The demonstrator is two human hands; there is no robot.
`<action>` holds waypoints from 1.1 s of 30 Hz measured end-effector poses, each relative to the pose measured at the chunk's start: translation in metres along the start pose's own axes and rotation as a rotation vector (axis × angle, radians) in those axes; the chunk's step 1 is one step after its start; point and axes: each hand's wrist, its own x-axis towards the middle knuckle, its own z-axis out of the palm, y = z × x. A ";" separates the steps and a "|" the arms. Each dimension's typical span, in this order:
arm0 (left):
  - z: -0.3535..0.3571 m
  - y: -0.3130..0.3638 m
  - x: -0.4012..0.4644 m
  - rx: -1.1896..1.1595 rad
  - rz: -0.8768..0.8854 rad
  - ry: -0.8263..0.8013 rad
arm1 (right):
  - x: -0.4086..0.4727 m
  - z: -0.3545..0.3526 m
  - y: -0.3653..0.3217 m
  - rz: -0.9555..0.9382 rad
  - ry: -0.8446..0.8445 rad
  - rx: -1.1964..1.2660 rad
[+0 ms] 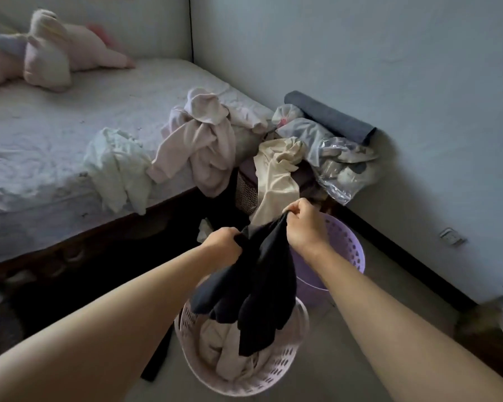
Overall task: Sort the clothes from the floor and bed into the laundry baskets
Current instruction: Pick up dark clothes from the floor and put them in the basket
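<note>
Both fists, left hand (pixel 225 245) and right hand (pixel 301 224), are gripping a limp dark garment (pixel 259 282) hanging over the perforated pink basket (pixel 273 369).

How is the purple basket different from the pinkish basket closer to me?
The purple basket looks empty in the part that shows; the pinkish basket holds pale clothes. The purple one is a stronger colour and sits farther off, by the wall; the pinkish one sits under the dark garment. Both are round with holes in their walls.
</note>
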 end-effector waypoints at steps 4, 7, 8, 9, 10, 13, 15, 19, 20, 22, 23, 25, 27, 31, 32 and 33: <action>0.025 -0.023 0.007 0.076 -0.084 -0.080 | 0.007 0.032 0.056 0.186 -0.198 -0.108; 0.038 -0.038 0.010 0.138 -0.142 -0.095 | 0.001 0.050 0.084 0.231 -0.356 -0.230; 0.040 -0.042 0.009 0.150 -0.168 -0.096 | -0.003 0.054 0.089 0.228 -0.400 -0.260; 0.043 -0.045 0.009 0.152 -0.198 -0.098 | -0.006 0.057 0.093 0.222 -0.441 -0.275; 0.045 -0.048 0.009 0.140 -0.227 -0.100 | -0.008 0.061 0.097 0.220 -0.472 -0.288; 0.048 -0.056 0.005 0.134 -0.281 -0.117 | -0.008 0.071 0.096 0.191 -0.514 -0.342; 0.046 -0.063 0.003 0.120 -0.294 -0.106 | -0.006 0.076 0.088 0.164 -0.547 -0.353; 0.033 -0.077 -0.002 0.066 -0.319 -0.085 | -0.005 0.092 0.065 0.127 -0.618 -0.327; 0.028 -0.081 -0.003 0.057 -0.322 -0.077 | -0.007 0.096 0.059 0.118 -0.628 -0.322; 0.016 -0.093 -0.006 0.026 -0.325 -0.054 | -0.011 0.110 0.042 0.083 -0.646 -0.332; 0.013 -0.097 -0.007 0.010 -0.321 -0.052 | -0.013 0.113 0.037 0.067 -0.647 -0.333; 0.002 -0.111 -0.009 -0.027 -0.330 -0.039 | -0.018 0.126 0.021 0.046 -0.664 -0.335; -0.012 -0.132 -0.013 -0.055 -0.330 -0.021 | -0.024 0.144 0.004 0.034 -0.665 -0.341; -0.047 -0.183 -0.019 -0.107 -0.327 0.004 | -0.039 0.191 -0.032 0.020 -0.679 -0.380; -0.055 -0.194 -0.020 -0.121 -0.328 0.003 | -0.043 0.202 -0.038 0.025 -0.678 -0.378; -0.066 -0.211 -0.021 -0.140 -0.335 0.012 | -0.047 0.216 -0.049 0.025 -0.680 -0.378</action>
